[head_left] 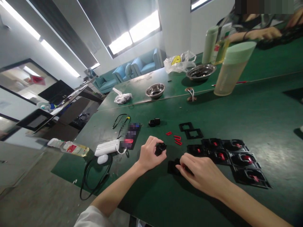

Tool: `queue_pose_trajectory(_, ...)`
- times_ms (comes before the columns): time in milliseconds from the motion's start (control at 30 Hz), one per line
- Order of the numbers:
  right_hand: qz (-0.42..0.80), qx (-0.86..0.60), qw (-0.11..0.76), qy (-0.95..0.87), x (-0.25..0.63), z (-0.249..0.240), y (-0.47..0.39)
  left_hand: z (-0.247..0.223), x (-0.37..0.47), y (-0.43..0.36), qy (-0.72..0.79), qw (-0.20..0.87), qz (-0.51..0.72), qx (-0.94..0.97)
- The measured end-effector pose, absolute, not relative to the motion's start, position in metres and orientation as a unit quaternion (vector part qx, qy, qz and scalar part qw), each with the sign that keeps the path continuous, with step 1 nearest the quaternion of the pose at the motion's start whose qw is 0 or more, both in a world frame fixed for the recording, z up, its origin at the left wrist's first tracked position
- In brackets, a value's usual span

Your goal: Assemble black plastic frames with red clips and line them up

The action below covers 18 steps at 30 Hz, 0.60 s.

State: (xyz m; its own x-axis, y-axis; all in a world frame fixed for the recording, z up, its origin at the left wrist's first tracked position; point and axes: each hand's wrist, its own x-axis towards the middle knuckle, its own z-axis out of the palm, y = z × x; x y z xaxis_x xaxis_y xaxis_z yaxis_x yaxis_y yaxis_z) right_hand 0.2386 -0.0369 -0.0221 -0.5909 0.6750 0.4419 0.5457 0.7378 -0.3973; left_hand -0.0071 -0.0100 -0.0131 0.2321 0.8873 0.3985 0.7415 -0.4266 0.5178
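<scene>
Between the thumb and fingers of my left hand [151, 153] is a small black plastic part [161, 147], held just above the green table. My right hand [200, 173] lies to its right, fingers curled over a black square plate [172, 167] on the tabletop; its fingertips hide part of that plate. Several black square assemblies with red pieces [221, 156] lie in rows right of my right hand. Loose red clips [177, 138] and two black square frames [193, 133] are beyond my hands. Two black blocks [154, 122] sit farther back.
Left of my arms are a white power bank [107, 147], a phone [132, 135], a black cable [82, 184] and a lying bottle [74, 148]. Metal bowls [155, 90], a plastic bag [180, 63] and a tall tumbler [233, 71] stand farther back. Another person's hand [267, 33] is across the table.
</scene>
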Motion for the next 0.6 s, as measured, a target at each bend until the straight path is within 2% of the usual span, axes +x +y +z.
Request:
queue_pose_trajectory(300,0.101,-0.364,0.259,-0.889,0.2335,-0.0217,-0.0371,-0.0143,-0.0135,-0.0066,0.506,0.107,0.319,0.794)
queue_pose_trajectory(500,0.118,-0.364,0.270,-0.883,0.2372,-0.0192,-0.0351,-0.0180,-0.0144,-0.0053,0.491,0.109,0.311,0.807)
queue_pose_trajectory(600,0.090,-0.351,0.261,-0.895,0.2393,-0.0188,-0.0391,-0.0184,-0.0159,-0.0059,0.492,0.122,0.304,0.806)
